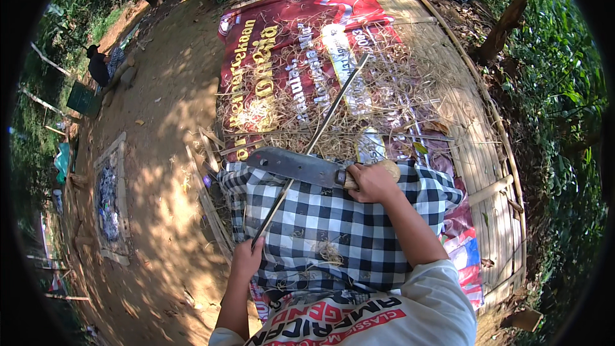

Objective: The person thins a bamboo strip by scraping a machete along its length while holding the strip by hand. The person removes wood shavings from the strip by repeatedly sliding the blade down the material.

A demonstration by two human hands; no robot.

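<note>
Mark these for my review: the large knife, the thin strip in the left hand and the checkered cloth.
Large knife [319, 172]: head view, on the dark blade.
Thin strip [332, 113]: head view, on its stretch beyond the blade.
Checkered cloth [349, 224]: head view, near its middle.

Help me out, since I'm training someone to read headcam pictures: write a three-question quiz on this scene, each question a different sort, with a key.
1. Which hand grips the big knife?
2. True or false: the left hand is empty.
3. The cloth beneath the knife is:
a) plain green
b) black-and-white checked
c) red with yellow dots

Key:
1. The right hand.
2. False: it holds the lower end of a long thin strip.
3. b
</note>
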